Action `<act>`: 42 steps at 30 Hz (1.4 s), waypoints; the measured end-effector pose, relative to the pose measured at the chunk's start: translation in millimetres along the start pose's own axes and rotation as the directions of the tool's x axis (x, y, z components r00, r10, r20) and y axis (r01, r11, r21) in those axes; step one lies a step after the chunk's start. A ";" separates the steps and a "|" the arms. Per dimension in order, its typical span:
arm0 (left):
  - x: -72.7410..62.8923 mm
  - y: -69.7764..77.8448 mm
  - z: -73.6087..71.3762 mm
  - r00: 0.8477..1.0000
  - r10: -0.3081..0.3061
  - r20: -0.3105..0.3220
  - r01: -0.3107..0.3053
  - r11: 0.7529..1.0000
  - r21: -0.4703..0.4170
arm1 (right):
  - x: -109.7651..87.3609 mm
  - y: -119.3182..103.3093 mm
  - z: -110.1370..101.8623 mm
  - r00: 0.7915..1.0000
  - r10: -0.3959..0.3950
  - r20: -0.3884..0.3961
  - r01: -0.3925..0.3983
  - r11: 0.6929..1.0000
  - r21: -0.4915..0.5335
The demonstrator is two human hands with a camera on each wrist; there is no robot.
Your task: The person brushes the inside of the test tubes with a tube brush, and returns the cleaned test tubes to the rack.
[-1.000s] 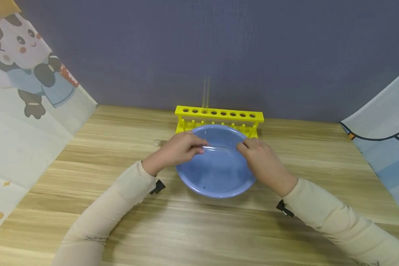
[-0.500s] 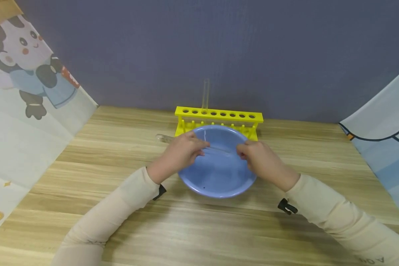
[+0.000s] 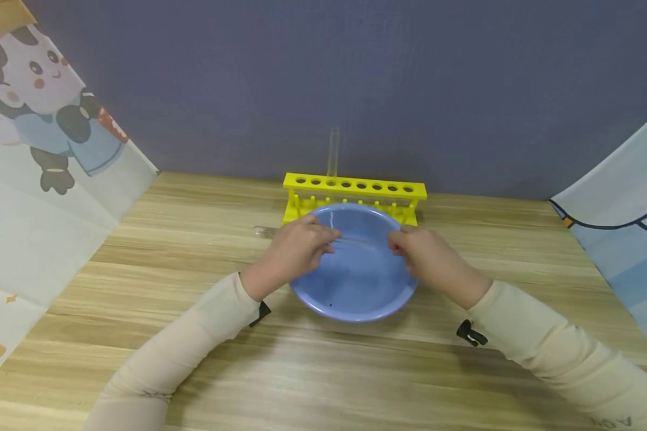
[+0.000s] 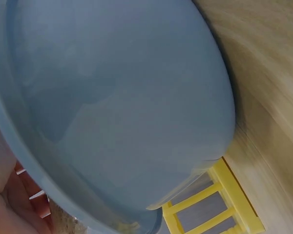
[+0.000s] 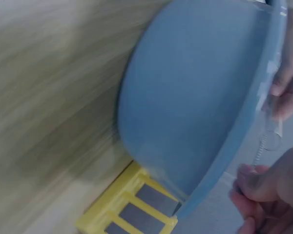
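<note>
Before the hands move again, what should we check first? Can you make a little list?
1. Left hand grips the clear tube: ok, fingers curl round it.
2. Right hand holds the tube's other end: ok, it pinches there.
3. Tube is over the blue bowl: ok, it lies level above it.
4. Yellow rack has free holes: ok, only one upright tube stands in it.
5. Bowl rests flat on the wooden table: ok.
6. Tube is clean and dry inside: cannot tell, the glass is too see-through.
</note>
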State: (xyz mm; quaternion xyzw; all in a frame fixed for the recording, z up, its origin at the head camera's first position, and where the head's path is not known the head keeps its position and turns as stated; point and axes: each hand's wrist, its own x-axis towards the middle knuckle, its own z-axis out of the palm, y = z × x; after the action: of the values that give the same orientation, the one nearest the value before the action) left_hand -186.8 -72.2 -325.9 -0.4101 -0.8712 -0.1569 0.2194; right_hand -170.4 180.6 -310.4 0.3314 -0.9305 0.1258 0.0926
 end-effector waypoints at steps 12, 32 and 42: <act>3.8 -1.1 -2.3 0.986 -0.091 0.138 0.104 0.990 -0.091 | -7.5 1.4 8.1 0.965 -0.220 -0.142 0.166 0.934 -0.317; 11.3 -14.5 -15.6 0.869 -0.185 0.459 0.379 0.844 -0.378 | -13.5 5.9 10.0 0.937 -0.289 -0.198 0.206 0.911 -0.358; 12.1 -15.3 -19.7 0.836 -0.215 0.504 0.443 0.807 -0.391 | -17.2 8.6 8.5 0.945 -0.259 -0.201 0.179 0.921 -0.345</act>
State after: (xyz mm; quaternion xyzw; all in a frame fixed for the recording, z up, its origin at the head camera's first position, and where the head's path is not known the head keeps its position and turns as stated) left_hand -200.7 -82.7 -304.3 -0.3148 -0.8870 -0.3140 -0.1246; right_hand -163.6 194.8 -324.3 0.3964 -0.8769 0.0003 0.2720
